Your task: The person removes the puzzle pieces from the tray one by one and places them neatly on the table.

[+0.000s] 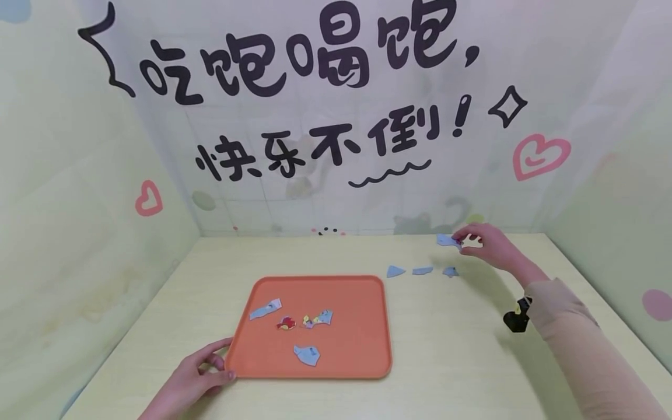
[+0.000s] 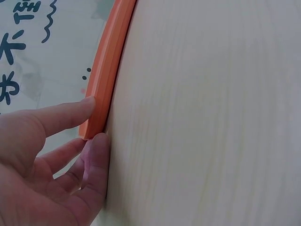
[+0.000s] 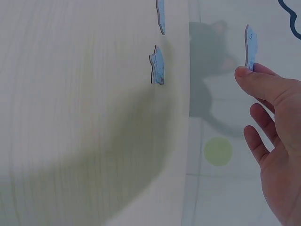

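Held piece: a flat, light-blue, irregular puzzle-like piece [image 1: 446, 240], at the upper right of the head view, in front of the printed cloth backdrop [image 1: 336, 210].
Right hand [image 1: 490, 248]: thumb and forefinger pinch that piece at one end; the other fingers curl loosely, away from it.
Left hand [image 1: 196, 373]: at the lower left, thumb and fingers clamped on the near corner of a shallow, orange, rounded rectangular tray [image 1: 357, 332].
Row on the pale wood-grain surface [image 1: 446, 356]: three small blue pieces, a triangular one [image 1: 395, 271], a narrow one [image 1: 422, 270] and a jagged one [image 1: 450, 272], right of centre.
On the tray: a long blue-and-white piece [image 1: 265, 309], a red piece [image 1: 286, 323], a yellow-and-blue cluster [image 1: 321, 318] and a broad blue piece [image 1: 307, 354].
Piece handling: probably light, thin and fairly stiff, perhaps card or thin board; projecting tips could bend, so a gentle edge pinch seems best.
Tray handling: likely rigid and smooth; the raised rim offers the hold, and tilting might slide the loose pieces.
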Demonstrator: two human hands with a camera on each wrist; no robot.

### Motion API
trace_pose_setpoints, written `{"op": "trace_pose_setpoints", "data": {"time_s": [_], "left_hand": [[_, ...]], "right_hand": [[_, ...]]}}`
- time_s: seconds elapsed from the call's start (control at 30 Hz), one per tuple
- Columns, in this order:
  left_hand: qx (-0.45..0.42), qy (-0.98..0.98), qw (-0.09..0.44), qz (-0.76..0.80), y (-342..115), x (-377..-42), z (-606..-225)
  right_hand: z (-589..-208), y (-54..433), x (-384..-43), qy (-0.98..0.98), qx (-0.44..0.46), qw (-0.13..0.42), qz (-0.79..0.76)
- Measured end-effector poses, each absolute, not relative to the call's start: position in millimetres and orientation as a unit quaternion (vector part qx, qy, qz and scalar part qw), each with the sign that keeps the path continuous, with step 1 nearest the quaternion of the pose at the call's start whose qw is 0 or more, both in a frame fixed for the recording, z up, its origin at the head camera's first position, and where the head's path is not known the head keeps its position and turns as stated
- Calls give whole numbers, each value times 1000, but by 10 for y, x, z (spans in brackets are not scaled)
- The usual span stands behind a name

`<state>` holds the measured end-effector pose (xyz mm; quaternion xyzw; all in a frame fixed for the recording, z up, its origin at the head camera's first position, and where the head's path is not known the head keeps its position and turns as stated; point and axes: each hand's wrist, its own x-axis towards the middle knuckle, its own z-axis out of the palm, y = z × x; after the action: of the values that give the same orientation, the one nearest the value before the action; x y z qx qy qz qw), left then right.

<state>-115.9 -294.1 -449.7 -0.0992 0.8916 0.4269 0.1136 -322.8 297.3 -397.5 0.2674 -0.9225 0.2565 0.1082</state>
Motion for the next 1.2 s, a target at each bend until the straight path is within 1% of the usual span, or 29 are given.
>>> {"op": "trace_pose_setpoints", "data": {"time_s": [0.13, 0.5, 0.8, 0.97, 1.2], "left_hand": [[-94, 891, 111, 430, -2949, -1152, -4492], [-101, 886, 111, 438, -2944, -1153, -4495], [-106, 884, 111, 442, -2949, -1149, -4499], [-109, 888, 113, 433, -2947, -1162, -4504], [-109, 890, 112, 428, -2948, -1166, -4513]], "right_hand": [[-4013, 3070, -3219, -922, 274, 119, 247], [-4157, 3321, -3187, -932, 247, 108, 242], [-4221, 3392, -3132, -941, 227, 71, 241], [-4260, 3412, -3101, -943, 220, 59, 244], [-4321, 3453, -3062, -951, 186, 35, 245]]}}
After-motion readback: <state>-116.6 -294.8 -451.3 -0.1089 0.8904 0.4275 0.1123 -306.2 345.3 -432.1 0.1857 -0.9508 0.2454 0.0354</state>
